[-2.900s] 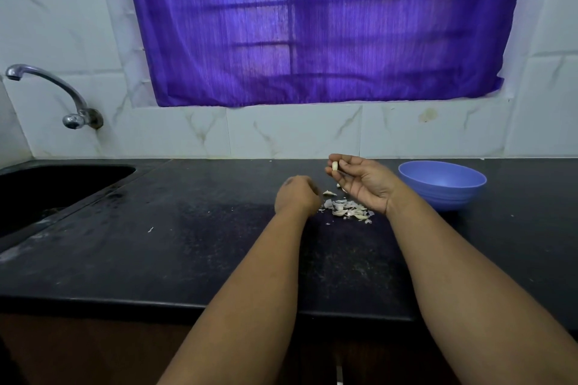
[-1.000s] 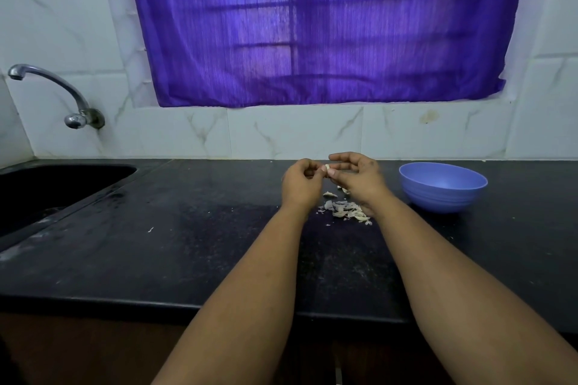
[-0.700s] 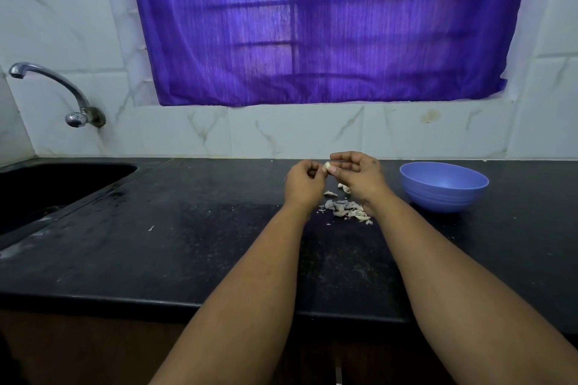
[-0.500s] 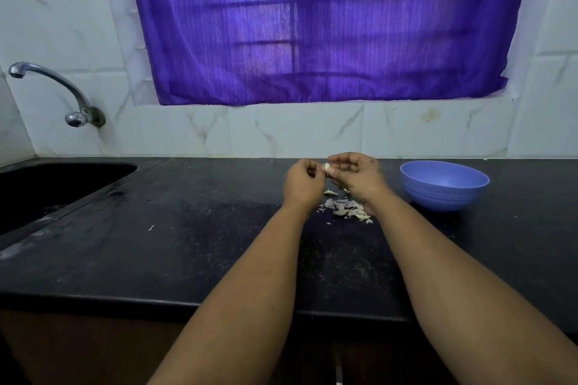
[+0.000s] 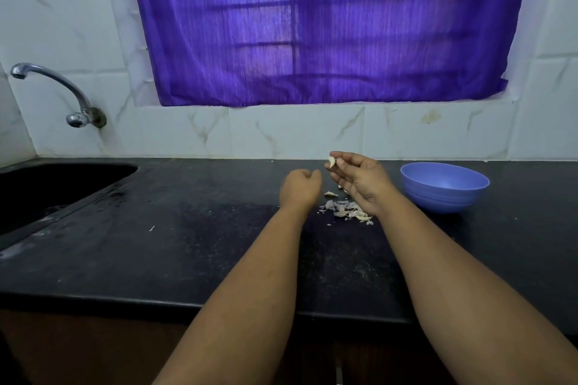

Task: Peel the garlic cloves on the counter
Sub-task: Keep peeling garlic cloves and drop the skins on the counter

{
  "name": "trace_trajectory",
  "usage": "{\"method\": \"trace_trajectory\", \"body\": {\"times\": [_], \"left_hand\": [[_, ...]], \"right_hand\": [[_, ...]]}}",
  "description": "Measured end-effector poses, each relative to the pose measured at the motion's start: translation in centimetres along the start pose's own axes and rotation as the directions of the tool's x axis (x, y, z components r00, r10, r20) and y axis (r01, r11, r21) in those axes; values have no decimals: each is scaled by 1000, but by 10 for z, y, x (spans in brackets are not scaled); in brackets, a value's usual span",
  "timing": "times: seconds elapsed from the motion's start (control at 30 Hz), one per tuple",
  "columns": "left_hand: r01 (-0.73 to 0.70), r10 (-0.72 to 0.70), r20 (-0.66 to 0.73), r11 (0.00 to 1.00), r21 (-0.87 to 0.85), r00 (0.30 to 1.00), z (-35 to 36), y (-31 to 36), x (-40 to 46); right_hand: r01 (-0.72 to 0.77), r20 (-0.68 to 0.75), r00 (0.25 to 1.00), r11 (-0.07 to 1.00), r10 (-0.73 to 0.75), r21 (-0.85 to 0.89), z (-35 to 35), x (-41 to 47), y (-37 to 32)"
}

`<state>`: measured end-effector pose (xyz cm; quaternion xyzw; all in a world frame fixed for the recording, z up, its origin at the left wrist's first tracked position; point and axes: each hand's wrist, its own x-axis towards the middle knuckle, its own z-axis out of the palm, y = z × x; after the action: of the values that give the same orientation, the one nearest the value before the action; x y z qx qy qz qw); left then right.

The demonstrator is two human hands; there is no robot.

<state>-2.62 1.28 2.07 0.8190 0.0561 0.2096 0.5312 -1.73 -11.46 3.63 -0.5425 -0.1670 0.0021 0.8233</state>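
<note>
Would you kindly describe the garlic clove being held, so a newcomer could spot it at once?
Start at the blue bowl on the black counter, then look left to the raised right hand. The garlic clove is pinched at its fingertips, above the counter; unlike the papery skins heaped below, it is plump, pale and held aloft.

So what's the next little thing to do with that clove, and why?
Probably carry the garlic clove, pinched in the right hand, over to the blue bowl on its right and drop it in. It looks clean, with the skins lying below.
</note>
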Motion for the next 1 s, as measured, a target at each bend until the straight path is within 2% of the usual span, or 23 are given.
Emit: {"method": "trace_trajectory", "body": {"times": [0.1,0.33,0.37,0.47,0.57,0.67,0.8,1.0], "left_hand": [[41,-47,52,993,109,998,0,-3,1],[80,-98,127,987,141,987,3,1,-2],[63,-78,128,991,116,989,3,0,-1],[40,-34,40,982,-185,999,2,2,-2],[-88,75,-50,935,-343,996,0,3,-1],[-154,144,-55,928,-340,988,0,2,-3],[-181,179,-34,939,-293,983,2,-1,0],[-175,178,-24,920,-351,984,4,0,-1]], "right_hand": [[-20,-2,1000,1000,20,9,1,0,1],[-31,-1,1000,996,31,-86,2,-1,0],[-31,-9,1000,992,30,-125,2,-1,0],[-19,-46,999,980,10,-197,1,1,2],[-1,-49,999,978,-9,-208,2,1,2],[21,-63,997,953,-42,-302,4,-1,3],[68,-104,984,853,-142,-518,3,1,3],[111,-109,971,807,-212,-580,1,2,2]]}}
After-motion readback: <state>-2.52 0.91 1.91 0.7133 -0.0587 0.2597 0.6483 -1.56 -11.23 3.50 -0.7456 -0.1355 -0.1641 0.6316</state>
